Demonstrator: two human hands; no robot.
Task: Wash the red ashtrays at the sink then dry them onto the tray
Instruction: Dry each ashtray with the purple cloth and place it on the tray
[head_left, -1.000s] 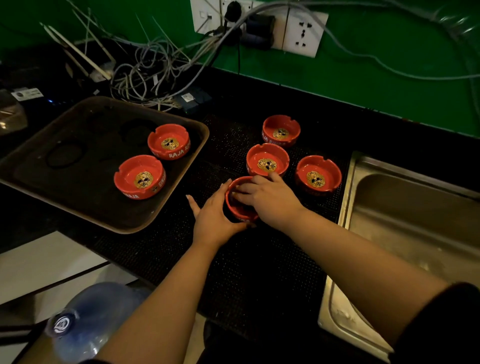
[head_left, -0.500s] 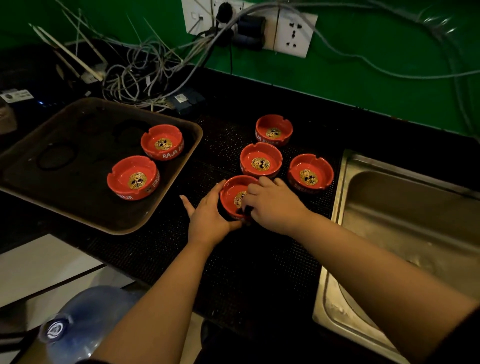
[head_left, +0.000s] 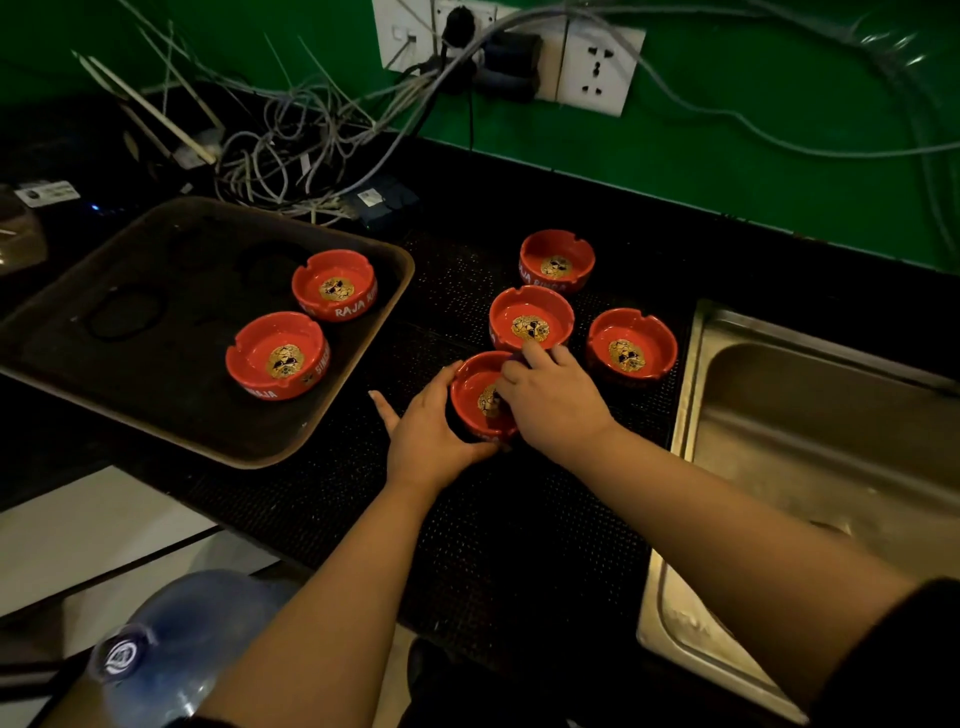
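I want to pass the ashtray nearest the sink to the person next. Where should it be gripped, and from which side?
Take the ashtray nearest the sink by its raised rim, from above, thumb outside the wall and fingers inside. It sits upright and open on the counter mat, apart from its neighbours, so the rim is exposed all round.

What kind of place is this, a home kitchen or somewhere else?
Probably the back counter of a bar or café, not a home: six matching branded red ashtrays, a worn serving tray, a steel sink, and tangled cables under wall sockets.
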